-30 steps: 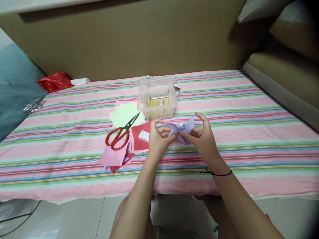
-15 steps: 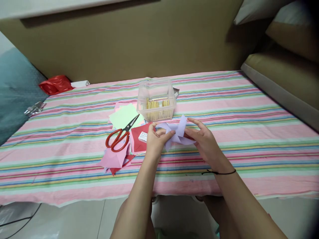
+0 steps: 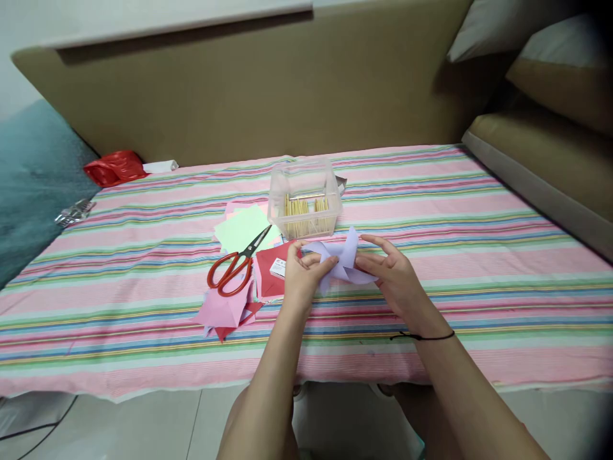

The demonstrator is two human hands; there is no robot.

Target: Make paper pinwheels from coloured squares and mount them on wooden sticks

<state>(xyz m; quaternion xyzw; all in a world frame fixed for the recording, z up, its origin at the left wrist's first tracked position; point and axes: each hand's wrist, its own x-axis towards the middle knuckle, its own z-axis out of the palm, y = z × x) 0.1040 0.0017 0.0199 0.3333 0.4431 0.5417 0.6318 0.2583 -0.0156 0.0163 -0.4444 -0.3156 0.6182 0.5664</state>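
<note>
Pink cloth with multicoloured stripes (image 3: 479,262), spread flat beneath papers and a box.
A clear, open-topped plastic box (image 3: 306,227) stands near the middle; a fanned pile of pastel paper sheets, pale green on top (image 3: 242,229), lies just left of it. Nearer the front edge are a stack of square paper topped with red (image 3: 268,284) and a loose heap of pink and red paper pieces (image 3: 221,308). A crumpled red plastic bag (image 3: 117,169) and a white oblong item (image 3: 161,167) sit at the far left corner.

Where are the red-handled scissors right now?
In the head view, the scissors lie left of the left hand, blades over the green paper.
</note>
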